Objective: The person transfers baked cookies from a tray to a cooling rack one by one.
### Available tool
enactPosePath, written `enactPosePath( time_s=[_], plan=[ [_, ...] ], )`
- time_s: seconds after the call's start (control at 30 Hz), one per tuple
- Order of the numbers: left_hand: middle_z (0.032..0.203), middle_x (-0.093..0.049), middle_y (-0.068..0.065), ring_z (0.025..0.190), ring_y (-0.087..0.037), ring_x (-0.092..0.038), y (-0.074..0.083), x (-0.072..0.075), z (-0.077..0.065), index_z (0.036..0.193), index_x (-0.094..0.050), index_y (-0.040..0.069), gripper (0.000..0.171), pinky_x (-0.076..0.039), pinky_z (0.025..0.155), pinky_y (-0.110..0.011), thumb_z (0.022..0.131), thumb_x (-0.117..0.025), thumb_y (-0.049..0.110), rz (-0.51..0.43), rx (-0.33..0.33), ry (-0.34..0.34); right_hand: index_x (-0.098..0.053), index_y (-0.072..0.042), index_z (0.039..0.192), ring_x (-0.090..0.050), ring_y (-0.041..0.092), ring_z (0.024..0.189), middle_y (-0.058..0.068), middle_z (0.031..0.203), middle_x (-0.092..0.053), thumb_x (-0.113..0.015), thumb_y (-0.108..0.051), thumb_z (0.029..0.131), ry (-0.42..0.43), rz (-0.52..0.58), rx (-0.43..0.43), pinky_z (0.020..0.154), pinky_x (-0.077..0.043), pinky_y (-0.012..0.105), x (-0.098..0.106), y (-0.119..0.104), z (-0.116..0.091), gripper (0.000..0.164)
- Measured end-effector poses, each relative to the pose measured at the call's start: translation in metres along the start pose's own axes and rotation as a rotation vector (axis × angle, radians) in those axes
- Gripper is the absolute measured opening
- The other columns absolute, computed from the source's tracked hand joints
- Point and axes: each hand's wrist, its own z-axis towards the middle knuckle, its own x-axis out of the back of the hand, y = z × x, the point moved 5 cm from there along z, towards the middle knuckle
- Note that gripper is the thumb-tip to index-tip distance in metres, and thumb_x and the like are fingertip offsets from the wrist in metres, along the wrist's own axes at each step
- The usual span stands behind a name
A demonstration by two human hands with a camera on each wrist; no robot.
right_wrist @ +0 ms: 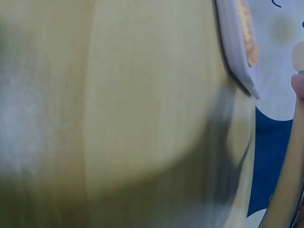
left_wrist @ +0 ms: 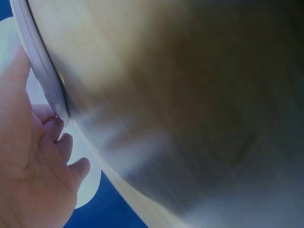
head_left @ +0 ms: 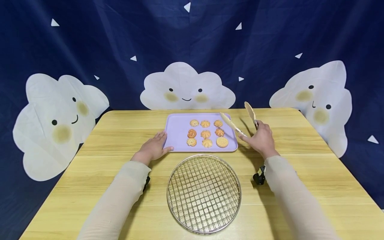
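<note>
A shallow lilac tray (head_left: 178, 133) lies toward the back of the table, with several cookies (head_left: 205, 134) in rows on its middle and right side. At the tray's left edge and near corner rests my left hand (head_left: 152, 146), thumb apart from the fingers; the left wrist view has this hand (left_wrist: 35, 156) against the tray rim (left_wrist: 45, 71). My right hand (head_left: 262, 139) holds tongs (head_left: 231, 124) just right of the tray. Their two pale arms are spread, with nothing between the tips. In the right wrist view only part of the tongs (right_wrist: 286, 175) and a fingertip (right_wrist: 298, 85) show.
A round wire rack (head_left: 204, 193) with a metal rim lies in front of the tray, between my forearms. The wooden table (head_left: 300, 186) reaches back to a dark blue curtain (head_left: 210, 33) printed with smiling clouds.
</note>
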Motion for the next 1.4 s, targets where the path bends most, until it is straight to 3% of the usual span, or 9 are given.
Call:
enactPosePath(
  time_s=[0.4,0.73,1.0,1.4],
  plan=[
    [0.156,-0.011,-0.020,0.142,-0.037,-0.011,0.001,0.000,-0.001,0.149,-0.016,-0.005,0.080,-0.016,0.114,-0.050,0.098,-0.042,0.052,-0.008,0.003,0.000,-0.027,0.001,0.146,-0.049,0.044,0.103,0.033,0.125,-0.040,-0.075,-0.048,0.074,-0.156,-0.018,0.019,0.080,-0.045,0.062,0.011,-0.002,0.001,0.099],
    [0.155,-0.011,-0.020,0.142,-0.038,-0.011,0.000,-0.001,-0.001,0.149,-0.016,-0.005,0.080,-0.016,0.114,-0.050,0.098,-0.041,0.052,-0.012,0.000,0.006,-0.030,0.001,0.145,-0.050,0.046,0.107,0.032,0.126,-0.043,-0.072,-0.054,0.074,-0.281,-0.129,0.090,0.087,-0.043,0.062,0.010,-0.005,-0.002,0.099],
    [0.156,-0.011,-0.020,0.142,-0.038,-0.011,0.001,0.000,-0.001,0.149,-0.016,-0.005,0.080,-0.016,0.114,-0.050,0.098,-0.041,0.051,-0.014,0.002,0.005,-0.029,0.000,0.146,-0.051,0.050,0.107,0.033,0.128,-0.041,-0.061,-0.057,0.082,-0.299,-0.203,0.148,0.085,-0.044,0.064,0.012,-0.005,-0.008,0.092],
    [0.156,-0.011,-0.020,0.141,-0.038,-0.012,0.002,0.001,-0.002,0.149,-0.016,-0.005,0.080,-0.016,0.114,-0.049,0.098,-0.040,0.052,-0.012,0.001,0.005,-0.029,-0.002,0.147,-0.049,0.053,0.110,0.035,0.132,-0.039,-0.056,-0.072,0.079,-0.262,-0.230,0.207,0.087,-0.041,0.066,0.023,0.002,-0.013,0.101]
  ],
)
